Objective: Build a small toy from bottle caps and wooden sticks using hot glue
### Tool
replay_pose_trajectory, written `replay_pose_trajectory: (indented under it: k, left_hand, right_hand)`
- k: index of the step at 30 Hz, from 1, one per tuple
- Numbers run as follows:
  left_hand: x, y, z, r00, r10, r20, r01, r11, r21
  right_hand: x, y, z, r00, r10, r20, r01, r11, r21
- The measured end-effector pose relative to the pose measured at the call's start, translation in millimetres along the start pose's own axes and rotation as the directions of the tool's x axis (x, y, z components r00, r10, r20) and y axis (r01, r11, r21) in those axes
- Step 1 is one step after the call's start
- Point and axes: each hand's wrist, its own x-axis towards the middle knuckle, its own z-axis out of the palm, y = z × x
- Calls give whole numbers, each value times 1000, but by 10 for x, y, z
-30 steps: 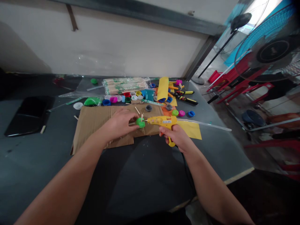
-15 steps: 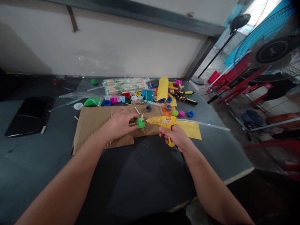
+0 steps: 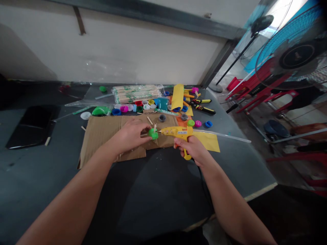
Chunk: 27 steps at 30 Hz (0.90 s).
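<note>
While the head view shows the left hand (image 3: 131, 134) pinching a green cap (image 3: 153, 135) between thumb and fingers over the right part of the cardboard (image 3: 102, 131), a small wooden piece (image 3: 155, 127) stands up at that cap. Near the cardboard's right end, the right hand (image 3: 192, 148) has its fingers curled around the grip of a yellow glue gun (image 3: 173, 131), nozzle at the cap; whether they touch cannot be told. Beyond the cardboard lie bagged sticks (image 3: 138, 93); right of it, yellow paper (image 3: 209, 141).

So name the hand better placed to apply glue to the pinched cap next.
Probably the right hand: it holds the yellow glue gun, nozzle pointing at the green bottle cap the left hand pinches.
</note>
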Motion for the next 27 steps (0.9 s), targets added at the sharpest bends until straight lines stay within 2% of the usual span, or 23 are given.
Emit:
replay_pose_trajectory:
  k: [27]
  left_hand:
    - [-1, 3, -1, 1000, -3, 0, 3, 1000, -26]
  right_hand:
    - [-29, -10, 13, 999, 41, 12, -41, 999, -1]
